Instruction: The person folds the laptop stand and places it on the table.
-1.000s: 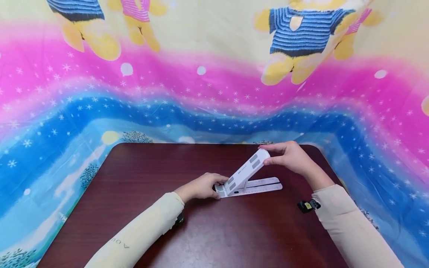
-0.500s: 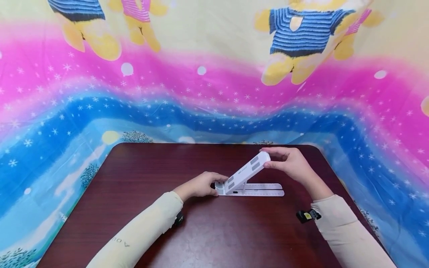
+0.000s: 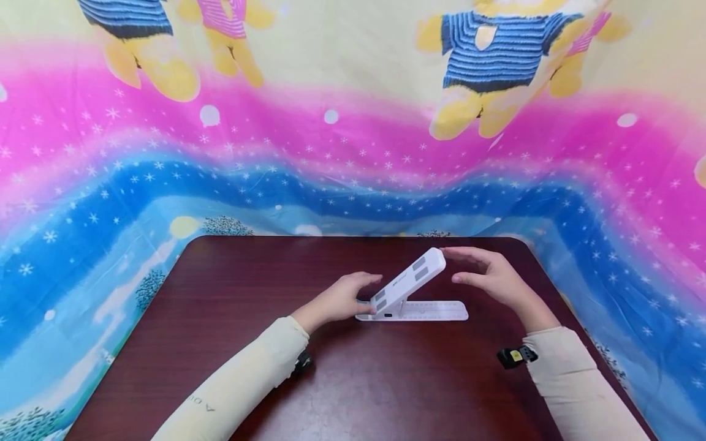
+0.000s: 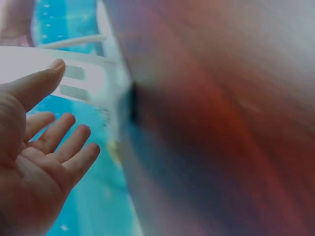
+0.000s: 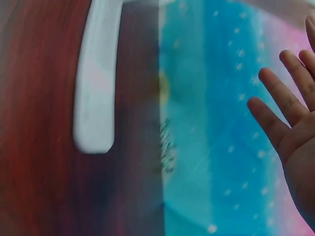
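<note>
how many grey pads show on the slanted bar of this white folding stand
4: two grey pads near the top of the slanted bar, two more near its bottom, by the left hand. Any underneath are hidden.

Right hand (image 5: 299, 135) at right edge, fingers outstretched; white strip (image 5: 98, 88) against reddish table (image 5: 39, 98); starry cloth (image 5: 229, 128) behind

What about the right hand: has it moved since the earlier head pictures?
Yes. Against the far edge of the table in the head view, the right hand has shifted rightward and slightly lower in the picture.
</note>
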Tool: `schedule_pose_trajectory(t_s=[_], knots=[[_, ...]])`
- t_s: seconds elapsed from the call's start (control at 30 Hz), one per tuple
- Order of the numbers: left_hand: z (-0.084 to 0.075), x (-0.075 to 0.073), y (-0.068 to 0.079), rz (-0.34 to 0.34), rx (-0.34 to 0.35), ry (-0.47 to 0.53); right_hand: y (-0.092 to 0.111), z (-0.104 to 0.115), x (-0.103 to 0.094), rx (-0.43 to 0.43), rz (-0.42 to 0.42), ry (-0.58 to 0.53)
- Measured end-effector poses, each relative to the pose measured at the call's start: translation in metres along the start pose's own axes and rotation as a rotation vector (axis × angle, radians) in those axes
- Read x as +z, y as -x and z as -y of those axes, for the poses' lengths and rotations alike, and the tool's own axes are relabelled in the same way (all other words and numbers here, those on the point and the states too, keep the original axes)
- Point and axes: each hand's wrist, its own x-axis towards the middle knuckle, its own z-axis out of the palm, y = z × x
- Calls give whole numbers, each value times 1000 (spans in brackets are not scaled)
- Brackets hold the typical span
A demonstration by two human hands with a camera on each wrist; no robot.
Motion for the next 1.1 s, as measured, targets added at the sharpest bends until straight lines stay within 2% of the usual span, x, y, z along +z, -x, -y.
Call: schedule_pose_trajectory(t_s=[0.13, 0.27, 0.47, 0.63, 0.8, 0.93, 1.1], knots=[[-19, -9, -10, -85, 23, 38, 9, -22, -7, -10, 27, 19], [-42, -18, -21, -140, 57, 57, 20, -43, -12, 24, 78, 67], [-76, -39, -38, -164, 90, 21, 34, -69, -13, 96, 174, 188], [-99, -51, -51, -149, 71, 3, 44, -85, -14, 186, 197, 178], [-114, -48, -64, -120, 37, 2, 53, -97, -14, 244, 232, 220], [-119, -42, -73, -120, 26, -25, 54, -100, -13, 232, 256, 285], [-122, -40, -77, -132, 7, -57, 51, -98, -12, 218, 304, 359]])
